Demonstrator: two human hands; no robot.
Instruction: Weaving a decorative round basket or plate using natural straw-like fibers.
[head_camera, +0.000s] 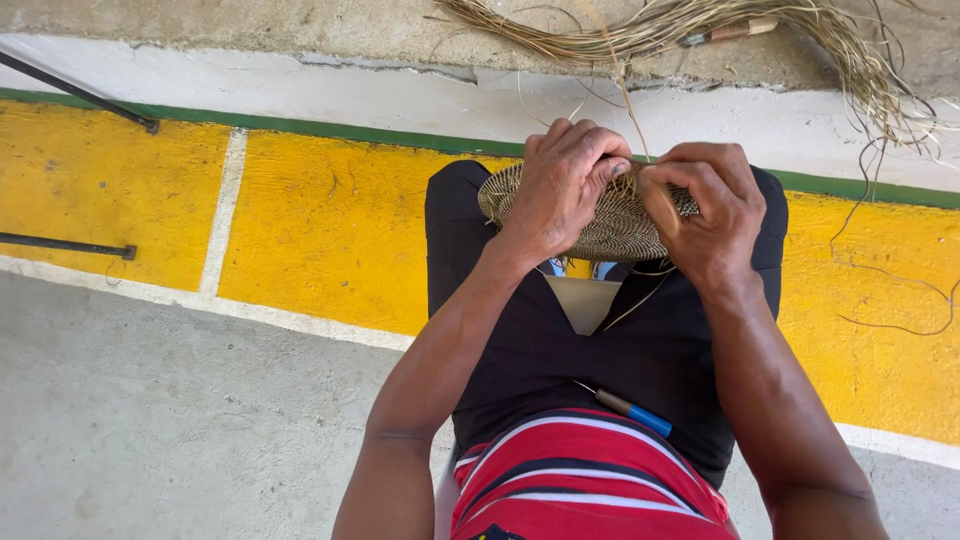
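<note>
Head view: we look down on a person seated with knees together, and a round woven basket (610, 215) rests on the knees, near the middle of the frame. The left hand (560, 190) lies over the basket's left part, its grip closed, fingers curled over the far rim. The right hand (710, 205) sits at the right rim, its grip pinched tight around a thin fibre strand (632, 120) that runs up and away to a loose fibre bundle (700, 25) lying on the concrete ledge (250, 25) at the top. The two hands are just beside each other, nearly touching over the weave. On the lap, against the black shorts (540, 350), lies a small tool (630, 410) with a blue handle and a thin metal tip, well apart from both hands. Below it we see a red striped shirt (580, 480). The floor (330, 230) beneath is painted yellow, with grey concrete nearer us.
</note>
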